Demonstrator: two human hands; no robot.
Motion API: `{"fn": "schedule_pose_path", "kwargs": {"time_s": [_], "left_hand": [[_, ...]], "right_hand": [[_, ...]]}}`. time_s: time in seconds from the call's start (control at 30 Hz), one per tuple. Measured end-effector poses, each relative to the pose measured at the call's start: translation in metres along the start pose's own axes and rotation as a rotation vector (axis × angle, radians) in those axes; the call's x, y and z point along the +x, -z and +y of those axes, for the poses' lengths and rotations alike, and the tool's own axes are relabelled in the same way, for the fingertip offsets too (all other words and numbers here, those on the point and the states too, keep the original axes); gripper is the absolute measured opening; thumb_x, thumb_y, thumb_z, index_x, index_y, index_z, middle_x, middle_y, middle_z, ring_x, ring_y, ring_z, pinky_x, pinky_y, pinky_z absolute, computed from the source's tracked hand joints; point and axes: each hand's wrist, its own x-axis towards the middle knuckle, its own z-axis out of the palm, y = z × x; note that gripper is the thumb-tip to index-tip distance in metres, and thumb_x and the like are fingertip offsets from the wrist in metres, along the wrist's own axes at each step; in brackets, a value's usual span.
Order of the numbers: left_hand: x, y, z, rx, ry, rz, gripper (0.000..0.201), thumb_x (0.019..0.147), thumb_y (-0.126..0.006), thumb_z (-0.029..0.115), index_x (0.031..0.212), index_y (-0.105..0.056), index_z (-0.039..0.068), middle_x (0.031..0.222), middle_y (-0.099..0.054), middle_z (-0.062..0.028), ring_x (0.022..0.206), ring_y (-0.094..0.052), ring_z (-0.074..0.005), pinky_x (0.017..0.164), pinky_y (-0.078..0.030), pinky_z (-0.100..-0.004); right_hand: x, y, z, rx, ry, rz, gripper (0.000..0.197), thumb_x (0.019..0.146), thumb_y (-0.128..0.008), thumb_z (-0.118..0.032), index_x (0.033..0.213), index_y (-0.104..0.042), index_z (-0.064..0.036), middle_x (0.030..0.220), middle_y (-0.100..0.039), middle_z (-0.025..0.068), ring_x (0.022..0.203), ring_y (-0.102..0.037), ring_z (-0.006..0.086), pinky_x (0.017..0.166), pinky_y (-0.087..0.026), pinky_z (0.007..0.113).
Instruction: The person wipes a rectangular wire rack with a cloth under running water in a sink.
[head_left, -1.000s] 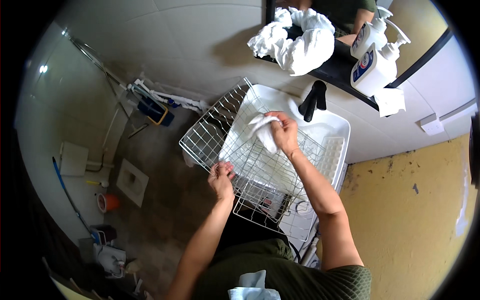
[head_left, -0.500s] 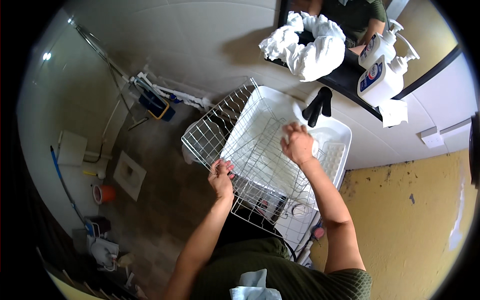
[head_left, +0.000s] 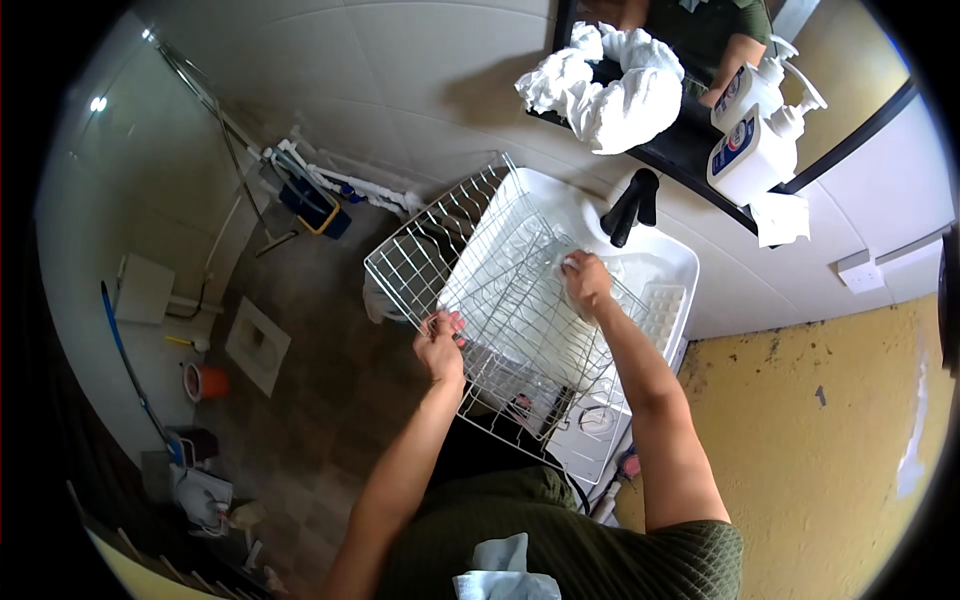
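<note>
A silver wire rack point(head_left: 425, 262) with a raised side lies tilted across a white washbasin point(head_left: 689, 262), its near part sticking out toward my body. My left hand point(head_left: 440, 345) is closed on the wires at the rack's left edge. My right hand point(head_left: 588, 280) is over the basin, fingers curled in against the wire mesh. A pale bit shows at its fingertips, too small to name. Just beyond that hand stands a black tap point(head_left: 630, 208). Wet-looking, whitish streaks show in the basin beneath the wires.
Above the basin, a black shelf point(head_left: 668, 160) carries a crumpled white cloth point(head_left: 632, 100) and two white pump bottles point(head_left: 750, 150). A yellow wall point(head_left: 790, 430) rises at right. Left on the floor are a squat toilet point(head_left: 258, 346), an orange bucket point(head_left: 207, 381) and a blue bucket point(head_left: 315, 207).
My right hand has come down slightly from beside the tap onto the mesh, and its fingers have curled in. My left hand stays on the rack's edge; the rack has hardly moved.
</note>
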Motion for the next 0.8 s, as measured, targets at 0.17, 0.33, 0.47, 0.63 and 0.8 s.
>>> {"fn": "schedule_pose_path", "kwargs": {"time_s": [0.17,0.33,0.47,0.63,0.8], "left_hand": [[0.005,0.006,-0.003,0.024,-0.007,0.013,0.019,0.096,-0.049,0.019,0.102,-0.053,0.001,0.097,-0.065,-0.0114,0.081,-0.064,-0.0174,0.057,-0.046,-0.0243],[0.000,0.006,-0.002,0.022,-0.014,0.003,0.017,0.095,-0.050,0.018,0.101,-0.052,0.002,0.096,-0.065,-0.0109,0.082,-0.065,-0.0176,0.057,-0.046,-0.0238],[-0.002,0.003,-0.001,0.019,-0.030,-0.023,0.017,0.095,-0.050,0.018,0.103,-0.051,0.002,0.098,-0.065,-0.0111,0.083,-0.065,-0.0183,0.057,-0.046,-0.0244],[0.001,0.007,-0.001,0.016,-0.020,-0.038,0.017,0.096,-0.049,0.018,0.101,-0.051,0.002,0.098,-0.064,-0.0105,0.084,-0.064,-0.0182,0.058,-0.046,-0.0243],[0.009,0.008,-0.007,0.031,-0.049,0.000,0.016,0.095,-0.050,0.018,0.099,-0.053,0.003,0.095,-0.065,-0.0098,0.080,-0.064,-0.0168,0.057,-0.046,-0.0246]], "right_hand": [[-0.049,0.015,-0.054,0.139,0.232,-0.017,0.021,0.077,-0.067,-0.017,0.097,-0.067,-0.0136,0.093,-0.065,0.0100,0.076,-0.064,0.0261,0.071,-0.052,0.033],[-0.073,0.011,-0.050,-0.135,0.468,-0.174,0.030,0.072,-0.067,-0.013,0.102,-0.066,-0.0174,0.096,-0.062,0.0077,0.080,-0.064,0.0244,0.071,-0.054,0.035],[-0.042,0.008,-0.013,-0.291,0.211,-0.053,0.023,0.074,-0.064,-0.019,0.097,-0.064,-0.0152,0.094,-0.061,0.0117,0.079,-0.064,0.0296,0.070,-0.053,0.040],[-0.035,0.016,-0.063,-0.264,0.156,-0.009,0.024,0.076,-0.062,-0.017,0.100,-0.063,-0.0159,0.095,-0.061,0.0103,0.082,-0.063,0.0302,0.073,-0.052,0.040],[-0.064,-0.015,-0.131,-0.137,0.479,-0.322,0.040,0.074,-0.064,-0.017,0.114,-0.060,-0.0174,0.112,-0.055,0.0119,0.096,-0.059,0.0277,0.079,-0.051,0.038]]}}
